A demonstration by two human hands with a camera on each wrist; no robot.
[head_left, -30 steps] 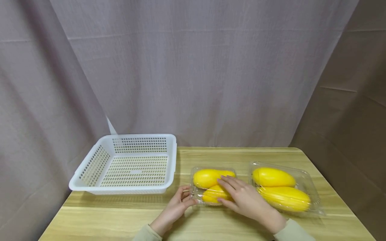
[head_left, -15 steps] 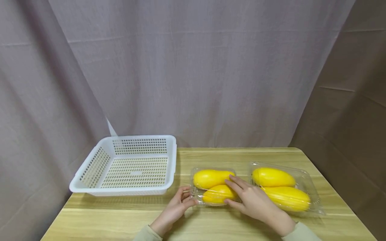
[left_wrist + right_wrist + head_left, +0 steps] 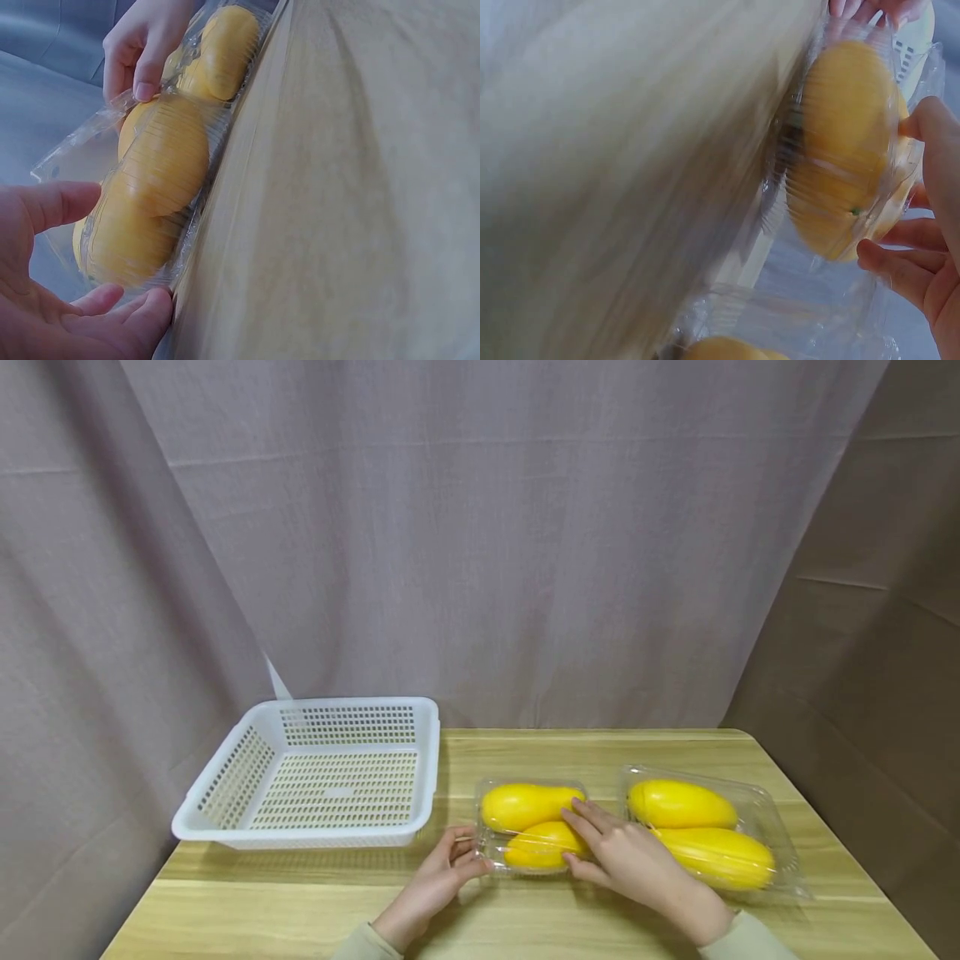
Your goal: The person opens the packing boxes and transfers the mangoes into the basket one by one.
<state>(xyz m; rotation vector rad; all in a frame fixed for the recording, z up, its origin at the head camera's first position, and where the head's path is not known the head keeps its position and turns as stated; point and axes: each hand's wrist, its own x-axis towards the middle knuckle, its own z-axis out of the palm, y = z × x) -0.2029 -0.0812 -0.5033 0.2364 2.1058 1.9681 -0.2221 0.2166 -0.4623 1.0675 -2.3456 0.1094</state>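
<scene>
A clear plastic clamshell box (image 3: 491, 853) with two long yellow fruits (image 3: 531, 807) inside lies on the table, in the middle of the head view. I cannot tell whether its lid is fastened. My left hand (image 3: 433, 881) holds the box's left end; in the left wrist view its thumb (image 3: 71, 202) is at the lid and its fingers (image 3: 154, 307) are low by the base. The right hand (image 3: 637, 864) grips the right end, thumb (image 3: 885, 262) toward the front and bent fingers on the lid. It partly covers the fruits' right ends.
A second clear box (image 3: 780, 835) with two yellow fruits (image 3: 708, 858) stands just right of my right hand. At the left is a white slotted basket (image 3: 433, 768) with nothing in it. Grey curtains (image 3: 525, 543) rise behind the wooden table (image 3: 585, 747).
My right hand has slid a little to the right across the lid, uncovering more of the fruits, then stayed at that end. The left hand and the boxes have hardly moved.
</scene>
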